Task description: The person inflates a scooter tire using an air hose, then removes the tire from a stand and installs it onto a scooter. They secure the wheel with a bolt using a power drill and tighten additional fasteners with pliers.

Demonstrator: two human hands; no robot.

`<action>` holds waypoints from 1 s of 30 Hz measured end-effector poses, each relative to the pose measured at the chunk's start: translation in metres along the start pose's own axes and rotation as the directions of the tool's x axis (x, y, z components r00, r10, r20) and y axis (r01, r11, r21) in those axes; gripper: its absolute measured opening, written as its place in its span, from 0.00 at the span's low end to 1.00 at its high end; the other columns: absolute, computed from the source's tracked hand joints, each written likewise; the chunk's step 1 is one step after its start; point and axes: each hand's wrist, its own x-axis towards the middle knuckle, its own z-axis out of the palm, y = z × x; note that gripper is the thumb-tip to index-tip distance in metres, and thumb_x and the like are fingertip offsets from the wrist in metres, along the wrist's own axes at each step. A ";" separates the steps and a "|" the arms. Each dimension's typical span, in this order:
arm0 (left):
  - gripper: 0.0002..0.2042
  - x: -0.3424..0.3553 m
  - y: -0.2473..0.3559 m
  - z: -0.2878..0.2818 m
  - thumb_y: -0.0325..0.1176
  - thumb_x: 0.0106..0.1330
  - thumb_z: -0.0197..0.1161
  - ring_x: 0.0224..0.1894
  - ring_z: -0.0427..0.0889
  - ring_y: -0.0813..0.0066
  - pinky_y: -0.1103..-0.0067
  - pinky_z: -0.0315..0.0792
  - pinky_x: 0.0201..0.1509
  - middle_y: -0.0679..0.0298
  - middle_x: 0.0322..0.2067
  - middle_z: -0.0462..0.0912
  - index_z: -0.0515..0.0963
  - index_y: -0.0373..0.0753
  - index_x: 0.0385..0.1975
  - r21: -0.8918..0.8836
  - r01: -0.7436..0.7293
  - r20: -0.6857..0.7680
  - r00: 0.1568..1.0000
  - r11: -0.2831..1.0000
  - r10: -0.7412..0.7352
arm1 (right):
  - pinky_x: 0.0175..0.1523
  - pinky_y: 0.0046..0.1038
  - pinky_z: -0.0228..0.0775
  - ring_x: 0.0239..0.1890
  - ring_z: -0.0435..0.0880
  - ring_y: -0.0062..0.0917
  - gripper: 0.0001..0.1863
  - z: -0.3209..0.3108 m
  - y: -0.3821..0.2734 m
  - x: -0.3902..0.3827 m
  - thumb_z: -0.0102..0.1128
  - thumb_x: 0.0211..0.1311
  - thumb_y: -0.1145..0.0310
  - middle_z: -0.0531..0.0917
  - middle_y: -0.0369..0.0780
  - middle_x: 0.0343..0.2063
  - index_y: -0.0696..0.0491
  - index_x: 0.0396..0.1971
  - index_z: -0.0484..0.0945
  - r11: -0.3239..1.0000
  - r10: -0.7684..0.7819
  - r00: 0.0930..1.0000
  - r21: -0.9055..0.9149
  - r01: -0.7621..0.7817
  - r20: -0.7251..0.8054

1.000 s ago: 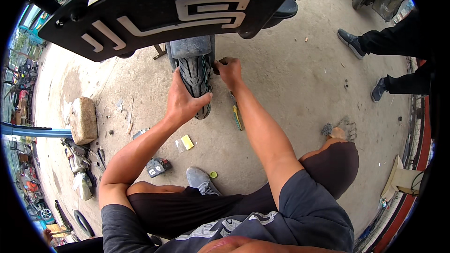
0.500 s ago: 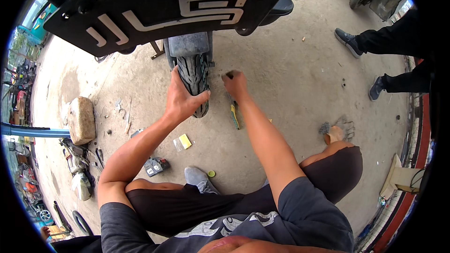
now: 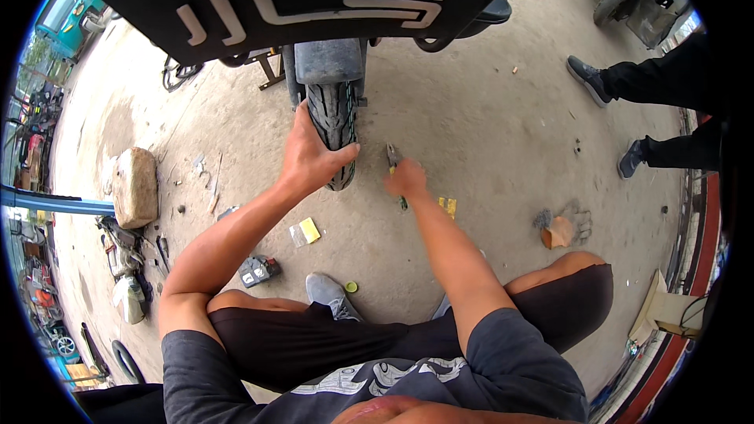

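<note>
My left hand is closed round a black tyre, its thumb across the tread on the right side and its fingers along the left, partly hidden. The tyre sits under a grey mudguard of a two-wheeler. To the right of the tyre, my right hand has its fingers closed round the handles of a pair of pliers. The metal jaws point away from me, and a green handle end shows below the hand. Whether the pliers are off the floor I cannot tell.
A black panel overhangs the wheel. On the floor lie a yellow packet, a dark box-shaped device, a glove and a stone block. Another person's shoes stand at the right.
My right hand has come down from beside the tyre onto the pliers, which lay uncovered on the floor. My left hand keeps its hold on the tyre. The view has shifted slightly.
</note>
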 end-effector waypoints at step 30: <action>0.44 -0.002 0.000 0.004 0.35 0.46 0.76 0.52 0.77 0.57 0.66 0.72 0.58 0.46 0.49 0.75 0.57 0.28 0.61 -0.053 -0.090 -0.056 0.995 0.995 0.087 | 0.46 0.46 0.73 0.42 0.82 0.57 0.18 -0.034 -0.084 0.006 0.57 0.55 0.71 0.81 0.62 0.35 0.67 0.42 0.67 0.781 -0.190 0.922 0.517 0.350 -0.337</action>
